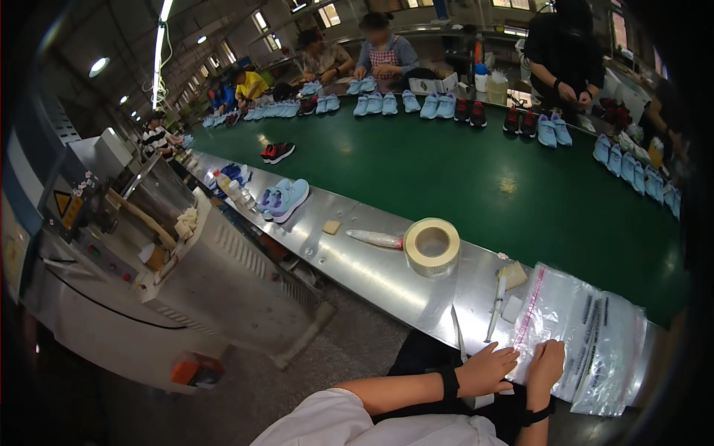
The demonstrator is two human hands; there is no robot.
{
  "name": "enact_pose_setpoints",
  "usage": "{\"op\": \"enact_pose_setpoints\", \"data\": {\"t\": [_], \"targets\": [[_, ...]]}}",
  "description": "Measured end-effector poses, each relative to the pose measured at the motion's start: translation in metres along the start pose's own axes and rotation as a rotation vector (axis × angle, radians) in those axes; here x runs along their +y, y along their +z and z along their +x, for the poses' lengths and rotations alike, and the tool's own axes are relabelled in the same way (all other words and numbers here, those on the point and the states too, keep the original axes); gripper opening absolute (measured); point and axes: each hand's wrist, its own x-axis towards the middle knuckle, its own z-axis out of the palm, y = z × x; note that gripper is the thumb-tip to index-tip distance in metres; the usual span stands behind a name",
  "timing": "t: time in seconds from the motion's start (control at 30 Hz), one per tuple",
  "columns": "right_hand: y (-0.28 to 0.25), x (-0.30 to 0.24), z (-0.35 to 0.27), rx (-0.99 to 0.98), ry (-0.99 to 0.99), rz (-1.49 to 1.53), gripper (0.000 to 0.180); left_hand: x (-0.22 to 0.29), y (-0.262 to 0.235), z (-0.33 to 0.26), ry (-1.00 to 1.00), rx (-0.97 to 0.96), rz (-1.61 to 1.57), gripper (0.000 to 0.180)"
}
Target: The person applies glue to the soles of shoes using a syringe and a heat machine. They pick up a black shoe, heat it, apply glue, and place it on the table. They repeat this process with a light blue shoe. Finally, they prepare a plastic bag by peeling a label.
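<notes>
- So, far left: a bulky grey machine (234, 275), standing just beside a long metal ledge (372, 279).
- Next up, light-blue shoes (286, 201) with some purple, parked on that ledge, green surface (401, 171) running behind.
- Then a small tan block (332, 227), lying alone.
- After that, a slim plastic-wrapped item (375, 238), red end right up by a fat pale tape roll (413, 251) lying flat.
- Left hand (487, 370): fingers stretched out, just short of the bags.
- Thin white tool (496, 305) lying beyond it.
- Right hand (547, 366): fingers curled in, at the bags' near-left edge; can't tell if pinching anything.
- Far right, clear plastic bags (576, 327), spread flat on the ledge.
</notes>
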Motion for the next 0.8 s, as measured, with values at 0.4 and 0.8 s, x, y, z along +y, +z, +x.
{"op": "enact_pose_setpoints", "data": {"t": [0.4,0.8], "targets": [[-0.019,0.049,0.002,-0.229,0.514,1.032,0.015,-0.032,0.042,0.126,-0.285,-0.334,-2.276,0.028],[-0.076,0.001,0.001,-0.237,0.046,0.73,0.029,-0.025,0.041,0.141,-0.407,-0.451,-2.128,0.038]]}}
